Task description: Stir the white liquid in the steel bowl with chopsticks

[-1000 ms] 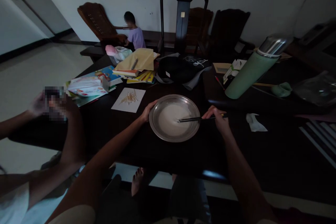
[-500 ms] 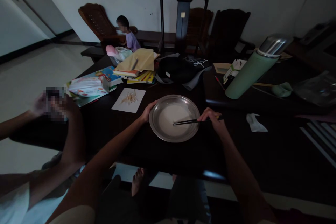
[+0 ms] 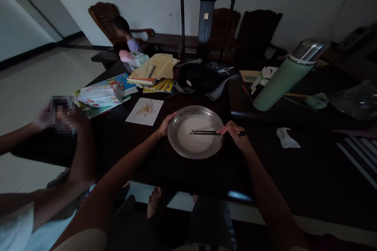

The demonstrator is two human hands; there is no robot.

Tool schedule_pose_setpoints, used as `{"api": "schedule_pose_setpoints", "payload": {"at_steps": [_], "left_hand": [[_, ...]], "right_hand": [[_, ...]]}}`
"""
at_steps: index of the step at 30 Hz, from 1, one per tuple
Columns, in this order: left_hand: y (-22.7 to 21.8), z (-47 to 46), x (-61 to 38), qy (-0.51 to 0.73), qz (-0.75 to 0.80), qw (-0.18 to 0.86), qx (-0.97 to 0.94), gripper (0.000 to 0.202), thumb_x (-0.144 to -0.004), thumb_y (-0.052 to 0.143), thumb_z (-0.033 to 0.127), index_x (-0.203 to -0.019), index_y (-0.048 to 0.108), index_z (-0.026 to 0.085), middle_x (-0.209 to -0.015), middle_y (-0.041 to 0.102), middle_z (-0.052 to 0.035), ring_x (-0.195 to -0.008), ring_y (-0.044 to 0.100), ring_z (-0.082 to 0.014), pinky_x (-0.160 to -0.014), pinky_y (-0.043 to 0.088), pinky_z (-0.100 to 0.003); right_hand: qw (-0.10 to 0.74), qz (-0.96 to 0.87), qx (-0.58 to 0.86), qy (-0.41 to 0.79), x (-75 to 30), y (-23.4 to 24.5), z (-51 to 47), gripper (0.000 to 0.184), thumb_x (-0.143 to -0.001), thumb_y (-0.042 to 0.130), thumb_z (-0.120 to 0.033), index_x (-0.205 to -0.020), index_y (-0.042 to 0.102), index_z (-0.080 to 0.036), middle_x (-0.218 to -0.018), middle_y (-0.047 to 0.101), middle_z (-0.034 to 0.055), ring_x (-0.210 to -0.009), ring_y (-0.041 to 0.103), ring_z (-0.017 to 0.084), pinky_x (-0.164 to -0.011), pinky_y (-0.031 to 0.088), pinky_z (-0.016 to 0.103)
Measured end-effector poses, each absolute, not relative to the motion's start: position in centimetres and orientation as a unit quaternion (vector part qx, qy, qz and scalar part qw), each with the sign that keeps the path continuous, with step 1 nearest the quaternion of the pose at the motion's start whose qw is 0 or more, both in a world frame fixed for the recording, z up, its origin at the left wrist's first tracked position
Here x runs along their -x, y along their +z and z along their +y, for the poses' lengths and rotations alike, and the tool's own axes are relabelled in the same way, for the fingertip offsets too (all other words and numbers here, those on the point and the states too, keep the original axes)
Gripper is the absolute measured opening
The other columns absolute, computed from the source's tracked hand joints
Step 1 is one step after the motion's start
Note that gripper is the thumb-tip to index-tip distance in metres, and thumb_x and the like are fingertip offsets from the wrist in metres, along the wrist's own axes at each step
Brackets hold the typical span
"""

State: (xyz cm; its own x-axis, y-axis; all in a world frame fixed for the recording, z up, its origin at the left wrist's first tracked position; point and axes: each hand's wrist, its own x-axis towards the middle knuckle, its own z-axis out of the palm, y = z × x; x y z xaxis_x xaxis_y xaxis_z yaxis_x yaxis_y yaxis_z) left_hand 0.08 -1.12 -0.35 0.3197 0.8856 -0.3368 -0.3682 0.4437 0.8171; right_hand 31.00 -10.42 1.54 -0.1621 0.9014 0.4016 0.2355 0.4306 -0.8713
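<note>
A round metal basin [image 3: 176, 144] stands on the dark table, with a pale, whitish layer [image 3: 196, 145] across its bottom that I cannot identify. My left hand [image 3: 167, 124] grips the basin's rim at its left side. In my right hand [image 3: 234, 132], at the basin's right edge, is a pair of dark chopsticks [image 3: 206, 132]. Their tips point left, over the pale layer near the basin's middle. Left of the basin lies a white sheet of paper [image 3: 132, 117] bearing a small heap of cotton swabs [image 3: 145, 108].
Behind are stacked books and envelopes [image 3: 156, 66], a tissue pack [image 3: 100, 95] and a black bag [image 3: 200, 78]. A green thermos [image 3: 279, 84] and crumpled tissue [image 3: 288, 138] are at right. Another person's hands [image 3: 61, 115] hold a blurred object at left; a further person [image 3: 126, 33] is beyond the table.
My right hand has shifted slightly left with the chopsticks, whose tips moved left and up over the basin. My left hand stays on the rim. The person beyond the table leaned left.
</note>
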Motion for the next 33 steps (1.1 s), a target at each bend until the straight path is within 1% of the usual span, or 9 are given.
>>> {"api": "schedule_pose_setpoints", "payload": {"at_steps": [2, 7, 12, 14, 19, 21, 26, 30, 33], "left_hand": [[-0.5, -1.1, 0.0, 0.42, 0.404, 0.747, -0.32, 0.029, -0.087, 0.059, 0.032, -0.102, 0.072, 0.012, -0.065, 0.068, -0.0026, -0.063, 0.063, -0.0181, -0.068, 0.049, -0.028], [-1.0, -0.9, 0.1, 0.42, 0.401, 0.748, -0.321, 0.03, -0.086, 0.06, 0.034, -0.103, 0.072, 0.012, -0.074, 0.071, -0.0042, -0.066, 0.065, -0.0188, -0.07, 0.05, -0.029], [-1.0, -0.8, 0.1, 0.423, 0.392, 0.75, -0.323, 0.03, -0.084, 0.062, 0.033, -0.103, 0.072, 0.012, -0.074, 0.071, -0.0032, -0.069, 0.065, -0.0191, -0.072, 0.05, -0.029], [-0.9, -0.9, 0.1, 0.426, 0.389, 0.747, -0.33, 0.03, -0.084, 0.061, 0.033, -0.103, 0.072, 0.012, -0.076, 0.071, -0.0035, -0.073, 0.065, -0.0197, -0.075, 0.05, -0.029], [-1.0, -0.9, 0.1, 0.421, 0.411, 0.737, -0.334, 0.03, -0.085, 0.06, 0.034, -0.103, 0.072, 0.013, -0.074, 0.071, -0.0033, -0.07, 0.064, -0.0193, -0.071, 0.05, -0.029], [-1.1, -0.8, 0.2, 0.418, 0.42, 0.733, -0.333, 0.032, -0.085, 0.06, 0.036, -0.104, 0.072, 0.013, -0.071, 0.07, -0.0027, -0.068, 0.064, -0.0194, -0.069, 0.05, -0.029], [-1.1, -0.8, 0.3, 0.414, 0.41, 0.736, -0.345, 0.036, -0.084, 0.062, 0.037, -0.109, 0.071, 0.013, -0.073, 0.071, -0.0033, -0.072, 0.065, -0.0209, -0.072, 0.05, -0.03], [-1.0, -0.9, 0.1, 0.425, 0.394, 0.737, -0.349, 0.034, -0.082, 0.064, 0.037, -0.106, 0.071, 0.014, -0.08, 0.072, -0.004, -0.076, 0.066, -0.0209, -0.075, 0.05, -0.03], [-1.0, -0.9, 0.1, 0.423, 0.407, 0.735, -0.34, 0.031, -0.081, 0.064, 0.037, -0.099, 0.072, 0.013, -0.074, 0.071, -0.0031, -0.068, 0.064, -0.0187, -0.069, 0.05, -0.028]], "right_hand": [[0.498, -0.682, 0.427, 0.324, -31.1, 1.6, -10.4, 0.036, -0.093, 0.049, -0.046, -0.074, 0.072, -0.027, -0.083, 0.076, 0.0019, -0.085, 0.066, 0.021, -0.081, 0.049, 0.039], [0.564, -0.628, 0.417, 0.337, -31.9, 1.8, -10.4, 0.048, -0.096, 0.042, -0.047, -0.062, 0.068, -0.024, -0.069, 0.072, 0.0034, -0.069, 0.065, 0.02, -0.073, 0.049, 0.038], [0.496, -0.677, 0.411, 0.356, -31.2, 1.8, -10.6, 0.04, -0.094, 0.046, -0.047, -0.071, 0.071, -0.025, -0.08, 0.075, 0.0034, -0.082, 0.066, 0.02, -0.081, 0.049, 0.038], [0.496, -0.678, 0.426, 0.336, -31.3, 1.8, -10.5, 0.037, -0.093, 0.049, -0.047, -0.074, 0.072, -0.026, -0.083, 0.075, 0.0029, -0.086, 0.066, 0.02, -0.083, 0.049, 0.038], [0.565, -0.628, 0.419, 0.333, -32.0, 1.9, -10.4, 0.046, -0.096, 0.044, -0.045, -0.063, 0.068, -0.024, -0.07, 0.072, 0.0023, -0.07, 0.065, 0.019, -0.073, 0.049, 0.037], [0.55, -0.642, 0.405, 0.347, -31.8, 1.9, -10.5, 0.047, -0.096, 0.042, -0.045, -0.062, 0.068, -0.025, -0.07, 0.073, 0.0024, -0.07, 0.065, 0.019, -0.072, 0.049, 0.037], [0.494, -0.68, 0.42, 0.343, -31.3, 1.7, -10.4, 0.037, -0.093, 0.048, -0.047, -0.074, 0.072, -0.026, -0.084, 0.076, 0.0026, -0.085, 0.066, 0.021, -0.082, 0.049, 0.039], [0.559, -0.627, 0.423, 0.341, -32.1, 1.7, -10.4, 0.045, -0.095, 0.045, -0.047, -0.064, 0.068, -0.024, -0.072, 0.073, 0.0027, -0.072, 0.066, 0.02, -0.075, 0.05, 0.038], [0.559, -0.632, 0.397, 0.362, -32.0, 1.8, -10.5, 0.048, -0.096, 0.042, -0.045, -0.062, 0.067, -0.024, -0.068, 0.072, 0.0024, -0.067, 0.065, 0.018, -0.072, 0.049, 0.036]]}}
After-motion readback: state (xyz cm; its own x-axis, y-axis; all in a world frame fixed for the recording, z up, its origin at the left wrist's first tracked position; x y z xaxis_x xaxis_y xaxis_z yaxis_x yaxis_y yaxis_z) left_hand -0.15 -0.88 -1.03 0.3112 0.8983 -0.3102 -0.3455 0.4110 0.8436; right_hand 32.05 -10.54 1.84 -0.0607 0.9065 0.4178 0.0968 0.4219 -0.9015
